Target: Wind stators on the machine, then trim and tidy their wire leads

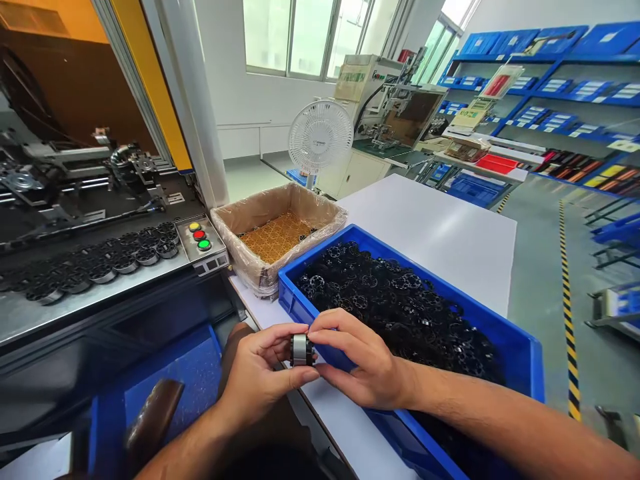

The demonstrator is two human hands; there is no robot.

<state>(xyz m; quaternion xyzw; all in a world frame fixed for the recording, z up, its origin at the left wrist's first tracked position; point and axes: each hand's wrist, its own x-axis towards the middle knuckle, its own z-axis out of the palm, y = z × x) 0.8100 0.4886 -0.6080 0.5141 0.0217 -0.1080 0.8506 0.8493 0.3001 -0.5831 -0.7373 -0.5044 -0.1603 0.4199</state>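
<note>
Between my two hands is a small metal ring with black toothed end pieces [301,351], its silver band facing me. My left hand [263,367] pinches it from the left, with thumb below and fingers above. From the right, the fingertips of my right hand [357,363] close on its black edge. Just beyond my right hand stands a blue bin [533,367], filled with a heap of black plastic ring-shaped parts [385,287]. On the machine ledge at the left lie rows of similar ringed parts [125,263], silver-banded with black ends.
A control box [203,247] with yellow, red and green buttons sits on the machine ledge [30,320]. Beside it stands a plastic-lined carton [245,267] with a patterned brown layer inside. Behind are a white table [430,227], a fan [321,137] and blue shelving [530,87].
</note>
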